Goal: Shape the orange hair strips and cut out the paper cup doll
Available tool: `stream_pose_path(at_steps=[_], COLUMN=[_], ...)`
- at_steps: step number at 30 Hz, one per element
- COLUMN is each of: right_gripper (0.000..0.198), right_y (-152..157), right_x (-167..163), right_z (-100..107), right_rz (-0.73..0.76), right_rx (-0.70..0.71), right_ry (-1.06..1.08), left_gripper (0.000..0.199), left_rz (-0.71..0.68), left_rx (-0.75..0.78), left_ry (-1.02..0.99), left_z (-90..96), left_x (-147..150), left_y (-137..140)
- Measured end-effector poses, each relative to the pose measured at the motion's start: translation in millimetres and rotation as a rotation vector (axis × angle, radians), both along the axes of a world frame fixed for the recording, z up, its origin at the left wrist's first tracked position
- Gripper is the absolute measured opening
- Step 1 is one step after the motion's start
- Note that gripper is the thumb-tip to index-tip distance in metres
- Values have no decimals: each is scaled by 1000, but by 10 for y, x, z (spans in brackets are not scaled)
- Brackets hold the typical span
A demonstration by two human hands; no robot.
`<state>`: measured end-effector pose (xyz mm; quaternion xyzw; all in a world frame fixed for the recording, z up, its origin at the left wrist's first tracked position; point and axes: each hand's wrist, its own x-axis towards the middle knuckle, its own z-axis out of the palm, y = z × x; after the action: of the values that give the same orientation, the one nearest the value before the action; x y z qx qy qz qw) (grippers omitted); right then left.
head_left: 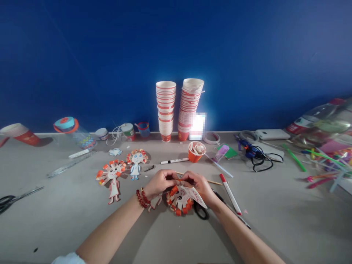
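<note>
Both my hands meet over a paper-cup doll [180,200] with curled orange-and-white strips around a drawn face. My left hand [159,183], with a red bead bracelet at the wrist, pinches the doll's top strips. My right hand [199,185] grips the same top edge from the right, over a white paper piece. The doll rests low over the grey table [55,220]. Black scissors [202,212] lie just under my right wrist. Two finished cup dolls [111,176] [136,161] lie to the left.
Two stacks of paper cups [165,110] [189,108] stand at the blue wall. An orange cup of scraps [196,151], markers [230,193] [174,161], a glue gun [251,152], a ruler [68,165], scissors [16,198] at far left, and straws [324,165] at right surround me.
</note>
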<state>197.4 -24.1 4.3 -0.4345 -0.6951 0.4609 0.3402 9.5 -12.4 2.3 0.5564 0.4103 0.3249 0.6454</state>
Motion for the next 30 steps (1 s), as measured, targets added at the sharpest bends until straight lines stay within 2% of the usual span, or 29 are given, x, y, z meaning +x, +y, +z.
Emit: stream_pose_path(at_steps=[6,11,14,17,21,24,26,30], right_gripper=[26,36,34,31,28,30,35,41], right_y=[9,21,29,42,54,50,39,0], right_x=[26,105,122,111,102,123,148,208], right_z=[24,86,42,-22,-38,0,40,161], right_rz=[-10,48,44,20,6,-8,12,101], right_rx=[-94,-186,-147,-104,-111,-154,-165,-97], right_ry=[141,222,171,119,120,166,228,277], left_gripper=[23,29,31,39,38,45,39,26], left_rz=[38,86,119,118,-22,-79,-45,23], left_rx=[26,130,192,179,168,232,292,356], left_ry=[14,115,143,107,80,170,252,314], left_z=[53,86,88,93,126,139,130,101], left_x=[13,15,10,-10,-48,-46,-26,18], left_y=[3,-18,-43,-68,-86,-93,-95,-95])
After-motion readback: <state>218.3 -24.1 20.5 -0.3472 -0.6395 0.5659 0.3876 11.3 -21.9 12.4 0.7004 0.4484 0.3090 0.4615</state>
